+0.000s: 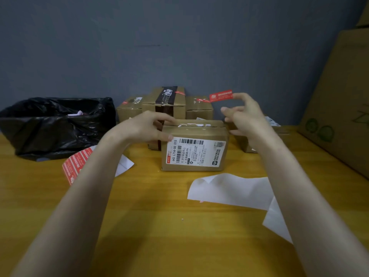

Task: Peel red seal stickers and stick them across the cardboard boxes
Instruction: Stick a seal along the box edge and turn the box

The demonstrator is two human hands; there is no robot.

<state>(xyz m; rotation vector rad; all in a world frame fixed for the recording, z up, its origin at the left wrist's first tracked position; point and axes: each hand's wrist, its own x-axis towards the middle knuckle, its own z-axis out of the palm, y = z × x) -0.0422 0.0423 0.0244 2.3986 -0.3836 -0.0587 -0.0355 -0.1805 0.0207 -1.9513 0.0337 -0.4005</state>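
Sticker [221, 95]: your right hand [246, 116] holds it by its right end at the topmost fingertip, the other fingers loosely spread below. Your left hand [148, 126] grips the box [194, 148] at its top left corner, thumb on the front, fingers curled over the top. I can't tell whether a thumb backs the sticker. Your left forearm partly hides the sheet [76, 162]. The sticker hangs at 11 o'clock from your right hand, 1 o'clock from the box, apart from it.

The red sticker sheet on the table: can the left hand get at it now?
Probably yes: the left hand must first release the labelled box, but the sticker sheet lies bare nearby, to its left.
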